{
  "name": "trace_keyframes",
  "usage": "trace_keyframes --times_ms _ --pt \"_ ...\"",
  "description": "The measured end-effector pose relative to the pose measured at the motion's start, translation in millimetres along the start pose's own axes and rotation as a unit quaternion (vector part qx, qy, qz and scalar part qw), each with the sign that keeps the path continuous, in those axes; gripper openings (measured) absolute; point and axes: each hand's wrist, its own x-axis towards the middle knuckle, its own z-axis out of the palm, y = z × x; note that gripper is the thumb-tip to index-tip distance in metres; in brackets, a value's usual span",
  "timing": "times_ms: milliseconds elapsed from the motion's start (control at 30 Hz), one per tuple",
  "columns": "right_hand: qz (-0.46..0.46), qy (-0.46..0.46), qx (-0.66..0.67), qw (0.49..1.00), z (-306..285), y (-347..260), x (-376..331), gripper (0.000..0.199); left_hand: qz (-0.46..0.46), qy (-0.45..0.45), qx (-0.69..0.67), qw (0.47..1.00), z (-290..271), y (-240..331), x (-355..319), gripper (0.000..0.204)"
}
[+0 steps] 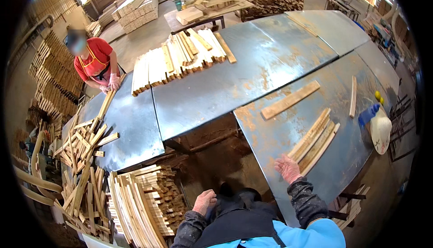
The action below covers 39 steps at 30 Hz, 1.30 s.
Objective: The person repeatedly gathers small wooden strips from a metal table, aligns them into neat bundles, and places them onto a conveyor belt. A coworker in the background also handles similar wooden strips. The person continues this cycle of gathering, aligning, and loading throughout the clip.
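Observation:
My right hand (287,168), pale and dusty, rests at the near end of a small bundle of wooden strips (316,136) lying side by side on the metal-topped table (252,153). Its fingers are partly extended against the strip ends. Close to my body, over the gap between the tables, my left hand (205,201) is curled closed, with nothing visible in it. Beyond the bundle lie a single flat board (291,99) and a thin strip (352,96). To the left of my left hand stands a tall stack of wooden strips (135,207).
A co-worker (97,61) in red handles strips at the far left, beside a jumbled wood pile (83,149). A row of strips (180,54) lies along the far table edge. A blue bottle (369,114) and a white bag-like object (381,130) are at the right edge.

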Motion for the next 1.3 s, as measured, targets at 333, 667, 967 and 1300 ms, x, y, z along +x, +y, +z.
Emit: trace_keyframes --times_ms 333,667,967,1300 --pt "0.064 -0.038 -0.241 0.968 214.4 42.7 109.3 0.047 0.082 0.021 0.007 0.996 -66.9 152.5 87.0 0.051" --pt "0.063 -0.104 -0.360 0.925 371.2 27.0 313.8 0.008 0.143 0.016 0.168 0.975 -34.4 303.3 213.6 0.070" --pt "-0.279 -0.024 -0.709 0.648 554.7 -57.9 580.0 0.068 0.298 0.155 0.353 0.873 85.6 565.4 388.0 0.102" --pt "-0.376 0.066 -0.814 0.437 666.9 -92.9 793.6 0.075 0.223 0.307 0.521 0.764 162.9 767.1 540.9 0.137"
